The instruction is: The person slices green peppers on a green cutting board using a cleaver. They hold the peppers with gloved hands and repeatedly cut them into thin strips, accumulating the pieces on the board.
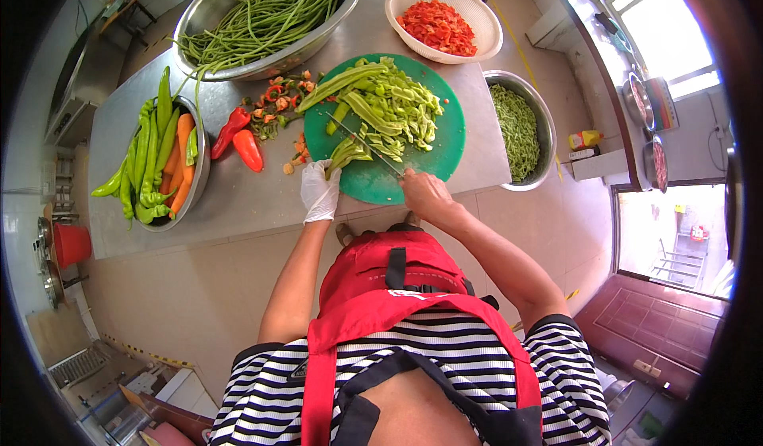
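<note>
My left hand [320,190], in a white glove, holds split green pepper pieces [349,153] at the near left edge of a round green cutting board [441,160]. My bare right hand [426,193] grips the handle of a kitchen knife [372,148], whose blade lies across the peppers, pointing to the far left. Chopped green pepper [411,97] is heaped on the board's far half, with longer split pieces [351,82] at its left. Red pepper scraps and stem ends [277,103] lie on the table left of the board, beside two red peppers [247,149].
On the steel table [256,190] stand a large metal basin of long beans [268,23], a white plastic basket [492,35] of chopped red pepper, and a metal bowl [204,172] of green peppers and carrots. Right of the table is a metal basin [549,142] of chopped green vegetable.
</note>
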`<state>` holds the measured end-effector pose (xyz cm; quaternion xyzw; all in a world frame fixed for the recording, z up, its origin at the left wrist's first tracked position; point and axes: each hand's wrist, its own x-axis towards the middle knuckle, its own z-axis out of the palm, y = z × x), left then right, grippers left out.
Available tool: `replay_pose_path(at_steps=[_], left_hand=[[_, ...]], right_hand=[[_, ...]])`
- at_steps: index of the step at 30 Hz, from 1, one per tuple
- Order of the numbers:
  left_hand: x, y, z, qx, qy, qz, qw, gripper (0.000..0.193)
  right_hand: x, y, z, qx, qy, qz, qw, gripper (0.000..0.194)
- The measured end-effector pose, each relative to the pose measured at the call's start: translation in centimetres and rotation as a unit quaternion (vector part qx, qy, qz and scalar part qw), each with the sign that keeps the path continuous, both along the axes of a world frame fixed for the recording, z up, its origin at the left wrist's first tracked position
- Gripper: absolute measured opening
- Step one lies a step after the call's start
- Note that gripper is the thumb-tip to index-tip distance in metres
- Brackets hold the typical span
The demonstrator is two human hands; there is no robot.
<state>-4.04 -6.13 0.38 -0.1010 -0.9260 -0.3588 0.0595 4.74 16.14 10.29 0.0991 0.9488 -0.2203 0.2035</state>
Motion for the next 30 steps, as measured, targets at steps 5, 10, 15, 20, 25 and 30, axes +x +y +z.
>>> replay_pose_path(at_steps=[5,10,15,20,25,30], left_hand=[[-0.2,-0.2,-0.6,0.016,-0.021,-0.010,1.000,0.029],[-0.3,-0.5,-0.6,0.062,0.003,-0.022,0.998,0.030],[-1.5,-0.6,0.4,0.017,-0.009,-0.090,0.996,0.032],[-2.0,0.0,1.0,-0.022,0.002,-0.089,0.996,0.027],[-1.7,0.4,0.1,0.035,-0.041,-0.040,0.998,0.022],[-1.6,0.4,-0.4,0.045,-0.059,-0.028,0.997,0.023]], right_hand=[[-1.6,-1.5,-3.6,-0.012,0.043,-0.015,0.999,0.018],[-1.6,-0.9,-4.4,-0.035,0.110,-0.083,0.990,0.023],[0.0,1.4,-1.6,-0.042,0.108,-0.051,0.992,0.026],[0.7,1.4,0.9,0.004,0.071,0.055,0.996,0.022],[0.1,1.5,0.1,0.046,0.032,0.111,0.992,0.014],[-1.5,0.2,-3.8,0.039,0.059,0.079,0.994,0.017]])
